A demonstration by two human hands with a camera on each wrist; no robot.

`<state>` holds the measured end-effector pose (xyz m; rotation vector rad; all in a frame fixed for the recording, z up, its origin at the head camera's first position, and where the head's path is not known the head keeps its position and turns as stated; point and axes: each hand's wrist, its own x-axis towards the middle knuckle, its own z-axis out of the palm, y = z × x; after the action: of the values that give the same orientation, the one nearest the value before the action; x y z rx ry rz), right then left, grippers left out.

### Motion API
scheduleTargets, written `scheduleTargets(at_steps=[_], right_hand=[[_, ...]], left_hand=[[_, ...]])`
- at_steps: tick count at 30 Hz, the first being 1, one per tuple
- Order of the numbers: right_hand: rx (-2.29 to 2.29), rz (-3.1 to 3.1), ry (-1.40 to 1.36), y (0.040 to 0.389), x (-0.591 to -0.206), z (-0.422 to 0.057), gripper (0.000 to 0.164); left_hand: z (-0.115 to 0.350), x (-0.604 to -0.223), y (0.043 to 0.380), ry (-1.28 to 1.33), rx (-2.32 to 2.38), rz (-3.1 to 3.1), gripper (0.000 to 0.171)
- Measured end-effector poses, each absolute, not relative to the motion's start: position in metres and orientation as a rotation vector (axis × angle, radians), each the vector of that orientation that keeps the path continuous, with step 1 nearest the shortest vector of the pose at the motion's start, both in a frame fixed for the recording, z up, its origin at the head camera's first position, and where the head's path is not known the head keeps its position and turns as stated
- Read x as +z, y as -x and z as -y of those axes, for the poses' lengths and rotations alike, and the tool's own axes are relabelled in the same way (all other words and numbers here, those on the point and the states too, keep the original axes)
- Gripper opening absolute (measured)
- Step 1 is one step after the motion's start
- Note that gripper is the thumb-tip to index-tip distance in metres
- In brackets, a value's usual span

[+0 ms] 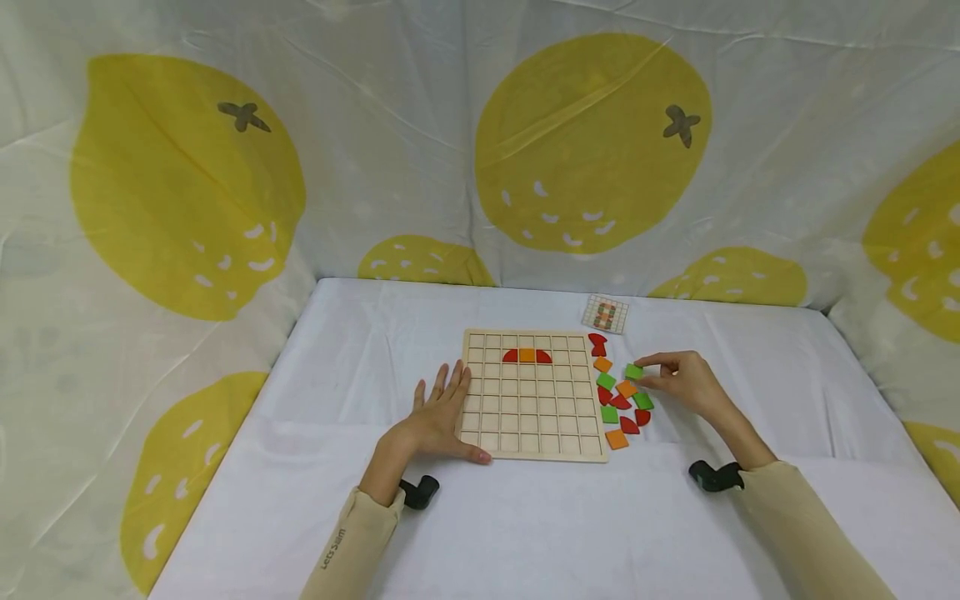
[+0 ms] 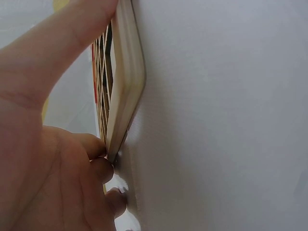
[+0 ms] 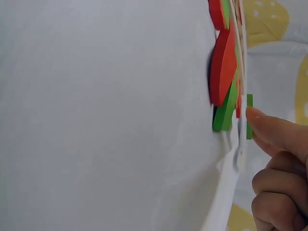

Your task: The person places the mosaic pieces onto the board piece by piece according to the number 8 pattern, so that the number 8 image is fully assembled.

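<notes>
While the left hand [image 1: 429,423] braces the wooden board [image 1: 528,406] from 8 to 9 o'clock (clock centred on board, 12 pointing away from the person), its grip isn't round anything: fingers straight and spread at the edge, thumb by the near corner. Light, even pressure should do, so the board won't skid on the cloth-covered desk [image 1: 525,533]. At 3 o'clock, just beside the board: loose orange tiles [image 1: 617,439], red quarter-rounds [image 1: 629,426], spare green tiles [image 1: 609,414]. Crowded, so better lift than drag.

Past those, also 3 o'clock, right hand [image 1: 686,379]: grip closed, thumb and index pinching a green tile [image 1: 633,372] by one side. My judgement: keep it level, fingers at the edge, sides turned to match the grid lines before any lowering. Green tile looks flat, squarish, bright even green; right wrist view gives it edge-on, a thin slab. Clear of the desk or not, can't tell.

Farther, near 12 o'clock on the grid: orange square [image 1: 527,356] between two seated red pieces [image 1: 511,357], curves outward. Beyond the board, between 1 and 2 o'clock: small gridded card [image 1: 605,314], coloured pattern, details too tiny. Lemon-print cloth [image 1: 405,167] behind everything.
</notes>
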<state>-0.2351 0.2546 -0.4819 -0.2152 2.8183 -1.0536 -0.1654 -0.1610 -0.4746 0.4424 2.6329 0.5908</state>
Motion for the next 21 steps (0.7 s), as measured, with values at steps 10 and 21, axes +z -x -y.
scheduleTargets(at_steps=[10, 21], right_hand=[[-1.197, -2.655, 0.387, 0.241, -0.476, -0.211, 0.032], [-1.196, -2.611, 0.502, 0.249, -0.48, -0.159, 0.027]], left_hand=[[0.162, -0.478, 0.166, -0.442, 0.603, -2.633, 0.142], [0.161, -0.476, 0.166, -0.451, 0.594, -2.639, 0.142]])
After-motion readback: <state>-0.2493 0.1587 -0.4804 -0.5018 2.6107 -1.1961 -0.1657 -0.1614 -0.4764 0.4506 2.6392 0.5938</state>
